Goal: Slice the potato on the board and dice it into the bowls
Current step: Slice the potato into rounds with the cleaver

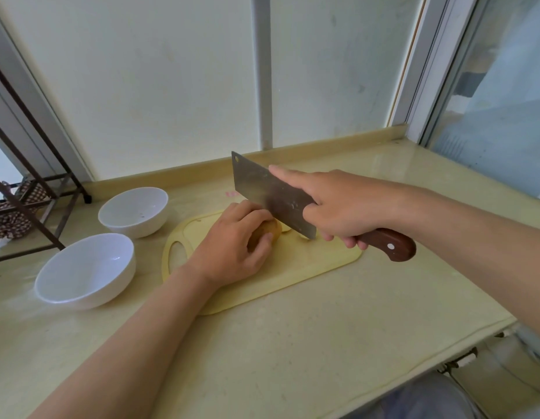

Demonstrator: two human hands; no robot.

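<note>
Hands meet over the pale yellow cutting board (308,267) in the head view. The left hand (232,249) comes in from the lower left, palm down, its fingers curled over the brown-skinned potato (270,229) and the thumb against the potato's near side. The potato lies on the board near its middle, mostly covered by that hand.

The right hand (338,207) reaches in from the right and grips the cleaver (262,192) by its dark wooden handle (389,244). The lower fingers wrap under the handle and the forefinger stretches straight along the flat of the blade. The blade is tilted, far tip raised and heel low, just beside the potato's right end. A pale cut piece (304,237) shows under the heel, on the board; how many pieces lie there I cannot tell.

Two white bowls stand left of the board on the beige counter (292,343). The near bowl (84,270) sits close to the left forearm. The far bowl (132,211) is behind it, with a few dark specks inside. A dark metal rack (36,189) holding a checked cloth (8,219) stands at the far left, and a frosted window panel (157,86) rises behind the counter.
</note>
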